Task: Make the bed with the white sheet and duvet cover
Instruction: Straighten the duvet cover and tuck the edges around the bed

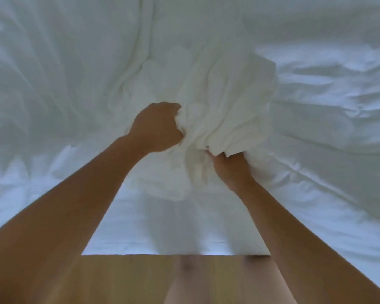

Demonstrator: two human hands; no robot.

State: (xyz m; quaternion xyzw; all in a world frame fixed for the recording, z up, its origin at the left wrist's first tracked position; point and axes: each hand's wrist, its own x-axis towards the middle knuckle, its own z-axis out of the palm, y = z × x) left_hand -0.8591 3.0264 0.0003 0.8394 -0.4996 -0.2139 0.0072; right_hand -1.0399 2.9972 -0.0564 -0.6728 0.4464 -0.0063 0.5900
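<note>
**White crumpled bedding cloth (224, 102) gathered between two hands**

The bunch lies in the centre of the frame, on top of the flat white wrinkled sheet (327, 88) that is spread over the bed (176, 246). I cannot tell if the bunch is the duvet cover or a gathered part of the sheet.

Most of the cloth lies above and to the right of the hands in the frame, away from the person, and it shows no clear long axis. The left hand (156, 128) is at the left side of the bunch, and its fingers are curled tightly into the fabric like a fist. The right hand (230, 167) is at the lower edge, nearer to the person, and its fingers are hooked around a fold. The hands are close together but do not touch.

I judge that the next move is to draw the cloth toward the bed's near edge, above the light brown wooden surface (130, 279).
</note>
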